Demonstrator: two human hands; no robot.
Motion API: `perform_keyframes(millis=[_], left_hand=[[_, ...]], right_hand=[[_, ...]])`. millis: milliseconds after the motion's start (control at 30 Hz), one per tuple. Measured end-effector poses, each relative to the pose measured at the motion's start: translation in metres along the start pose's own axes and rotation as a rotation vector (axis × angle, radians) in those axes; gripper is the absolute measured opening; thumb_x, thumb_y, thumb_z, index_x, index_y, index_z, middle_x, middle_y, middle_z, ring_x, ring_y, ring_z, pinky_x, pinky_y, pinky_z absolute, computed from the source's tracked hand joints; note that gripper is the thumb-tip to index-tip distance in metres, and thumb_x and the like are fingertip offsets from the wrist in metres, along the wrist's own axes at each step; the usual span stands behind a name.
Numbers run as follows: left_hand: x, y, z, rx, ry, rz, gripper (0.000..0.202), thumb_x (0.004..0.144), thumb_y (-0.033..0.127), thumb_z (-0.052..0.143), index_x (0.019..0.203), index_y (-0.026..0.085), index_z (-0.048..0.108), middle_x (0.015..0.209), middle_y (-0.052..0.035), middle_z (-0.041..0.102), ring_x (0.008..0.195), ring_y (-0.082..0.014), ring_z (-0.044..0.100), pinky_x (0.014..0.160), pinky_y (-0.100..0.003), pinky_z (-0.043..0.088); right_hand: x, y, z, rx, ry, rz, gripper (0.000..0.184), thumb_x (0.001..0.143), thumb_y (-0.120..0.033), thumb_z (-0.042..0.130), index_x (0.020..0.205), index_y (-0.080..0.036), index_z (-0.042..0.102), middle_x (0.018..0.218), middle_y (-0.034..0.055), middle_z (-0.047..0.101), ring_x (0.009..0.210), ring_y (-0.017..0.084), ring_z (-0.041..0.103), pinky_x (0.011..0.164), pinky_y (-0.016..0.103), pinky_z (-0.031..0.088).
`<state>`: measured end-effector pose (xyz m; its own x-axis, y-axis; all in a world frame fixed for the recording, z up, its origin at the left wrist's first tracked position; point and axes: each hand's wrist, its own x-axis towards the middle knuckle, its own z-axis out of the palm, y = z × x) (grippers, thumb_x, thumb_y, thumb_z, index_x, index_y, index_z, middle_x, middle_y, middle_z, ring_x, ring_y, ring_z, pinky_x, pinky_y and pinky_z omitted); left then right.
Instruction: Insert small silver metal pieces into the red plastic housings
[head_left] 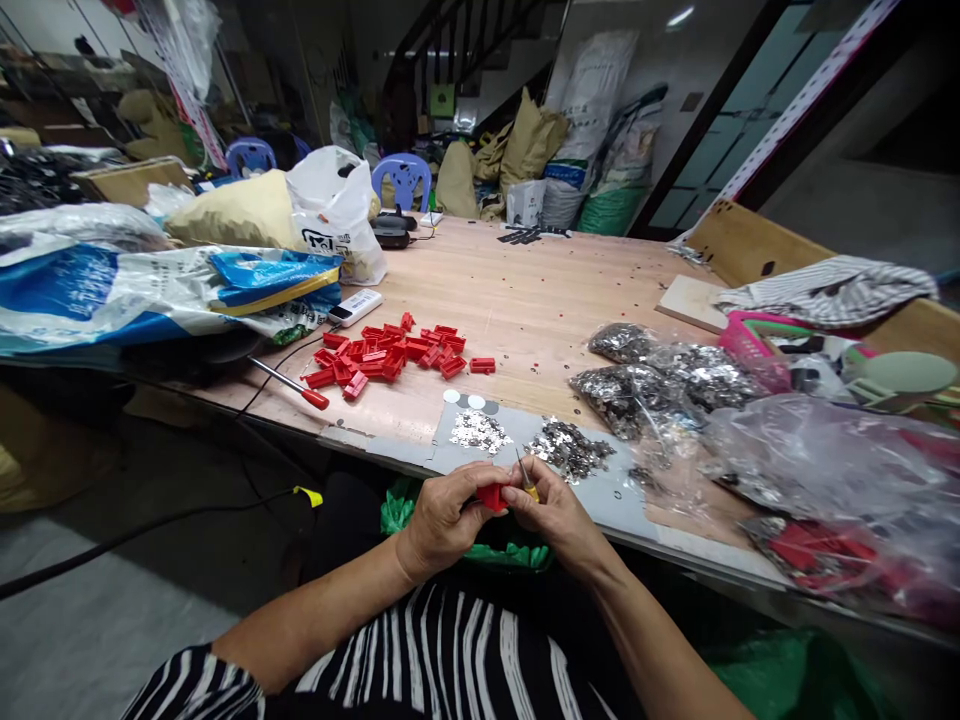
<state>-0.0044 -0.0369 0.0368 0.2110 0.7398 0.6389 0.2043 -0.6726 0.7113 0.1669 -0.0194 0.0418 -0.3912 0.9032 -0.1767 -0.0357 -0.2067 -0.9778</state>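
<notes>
My left hand (448, 515) is closed around a small red plastic housing (493, 497) just in front of the table edge. In my right hand (553, 508) is a thin pointed tool with a yellow handle (531, 490), its metal tip pointing up. The right fingertips also touch the red housing. Just beyond my hands, a pile of bright silver metal pieces (480, 431) and a pile of darker metal pieces (570, 447) lie on a grey sheet (448, 458). Farther left, several similar red housings (390, 352) are heaped on the table. Below my hands is a green bag (510, 555).
A screwdriver with a red handle (313, 398) and a white device (355, 307) lie to the left. Clear bags of metal parts (626, 390), a pink basket (750, 345) and a plastic bag with red parts (840, 555) crowd the right. Blue-white sacking (165, 290) covers the left side.
</notes>
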Motion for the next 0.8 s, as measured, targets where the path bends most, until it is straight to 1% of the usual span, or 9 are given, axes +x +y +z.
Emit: perform_keyframes(millis=[67, 167, 300, 433, 533, 600, 667, 733, 800], left_hand=[[-0.004, -0.002, 0.002, -0.03, -0.031, -0.015, 0.033, 0.081, 0.012, 0.062, 0.113, 0.019, 0.06, 0.106, -0.0074, 0.07, 0.105, -0.0182, 0.064, 0.094, -0.03, 0.051], [-0.011, -0.005, 0.004, -0.093, -0.086, -0.039, 0.034, 0.081, 0.013, 0.063, 0.114, 0.019, 0.059, 0.11, -0.0085, 0.069, 0.106, -0.0188, 0.063, 0.095, -0.031, 0.05], [-0.015, -0.006, 0.003, -0.194, -0.128, -0.12, 0.033, 0.08, 0.015, 0.064, 0.113, 0.019, 0.061, 0.113, -0.0093, 0.068, 0.107, -0.0204, 0.063, 0.097, -0.033, 0.048], [-0.015, -0.006, -0.001, -0.456, -0.154, -0.324, 0.031, 0.076, 0.017, 0.069, 0.107, 0.018, 0.063, 0.107, -0.0095, 0.07, 0.101, -0.0221, 0.065, 0.09, -0.032, 0.051], [-0.015, -0.01, -0.003, -0.666, -0.08, -0.516, 0.03, 0.073, 0.018, 0.072, 0.102, 0.017, 0.062, 0.104, -0.0089, 0.07, 0.097, -0.0213, 0.066, 0.086, -0.031, 0.052], [-0.016, -0.014, -0.003, -0.709, 0.008, -0.594, 0.031, 0.072, 0.018, 0.073, 0.101, 0.016, 0.062, 0.104, -0.0085, 0.07, 0.095, -0.0199, 0.066, 0.086, -0.03, 0.051], [-0.017, -0.018, -0.004, -0.691, 0.097, -0.641, 0.031, 0.073, 0.019, 0.072, 0.101, 0.016, 0.061, 0.105, -0.0082, 0.07, 0.093, -0.0183, 0.066, 0.087, -0.03, 0.051], [-0.017, -0.021, -0.005, -0.659, 0.167, -0.667, 0.031, 0.073, 0.02, 0.072, 0.102, 0.017, 0.061, 0.107, -0.0076, 0.069, 0.092, -0.0174, 0.066, 0.087, -0.03, 0.051], [-0.017, -0.024, -0.007, -0.632, 0.196, -0.678, 0.032, 0.073, 0.021, 0.072, 0.102, 0.017, 0.061, 0.107, -0.0069, 0.069, 0.092, -0.0173, 0.066, 0.086, -0.029, 0.051]], right_hand=[[-0.004, 0.003, -0.001, 0.06, -0.041, 0.04, 0.037, 0.075, -0.048, 0.068, 0.084, -0.022, 0.043, 0.064, -0.0086, 0.036, 0.047, 0.004, 0.024, 0.044, 0.019, 0.017], [-0.011, 0.007, -0.004, 0.102, -0.099, 0.066, 0.035, 0.078, -0.046, 0.067, 0.091, -0.021, 0.045, 0.068, -0.0076, 0.039, 0.049, 0.004, 0.028, 0.045, 0.019, 0.019], [-0.019, 0.013, -0.006, 0.171, -0.104, 0.071, 0.033, 0.078, -0.041, 0.068, 0.091, -0.021, 0.047, 0.069, -0.0069, 0.039, 0.051, 0.004, 0.03, 0.045, 0.018, 0.019], [-0.022, 0.019, 0.0, 0.301, -0.131, 0.146, 0.035, 0.075, -0.042, 0.07, 0.09, -0.02, 0.047, 0.063, -0.0083, 0.036, 0.045, 0.002, 0.023, 0.041, 0.017, 0.015], [-0.018, 0.02, 0.004, 0.278, -0.135, 0.189, 0.037, 0.075, -0.046, 0.068, 0.091, -0.021, 0.046, 0.06, -0.0093, 0.035, 0.042, 0.002, 0.021, 0.04, 0.017, 0.015], [-0.01, 0.016, 0.001, 0.097, -0.104, 0.155, 0.036, 0.077, -0.05, 0.064, 0.095, -0.022, 0.048, 0.061, -0.0081, 0.041, 0.041, 0.003, 0.026, 0.04, 0.018, 0.02], [0.001, 0.009, -0.007, -0.241, 0.005, 0.045, 0.03, 0.082, -0.048, 0.058, 0.097, -0.023, 0.052, 0.07, -0.0032, 0.054, 0.047, 0.007, 0.04, 0.045, 0.02, 0.031], [0.014, 0.0, -0.019, -0.68, 0.184, -0.109, 0.019, 0.085, -0.038, 0.054, 0.096, -0.023, 0.056, 0.089, 0.0026, 0.062, 0.066, 0.014, 0.055, 0.06, 0.026, 0.042], [0.027, -0.009, -0.03, -1.062, 0.315, -0.185, 0.013, 0.086, -0.027, 0.051, 0.094, -0.022, 0.06, 0.098, 0.0053, 0.064, 0.085, 0.019, 0.059, 0.074, 0.03, 0.043]])
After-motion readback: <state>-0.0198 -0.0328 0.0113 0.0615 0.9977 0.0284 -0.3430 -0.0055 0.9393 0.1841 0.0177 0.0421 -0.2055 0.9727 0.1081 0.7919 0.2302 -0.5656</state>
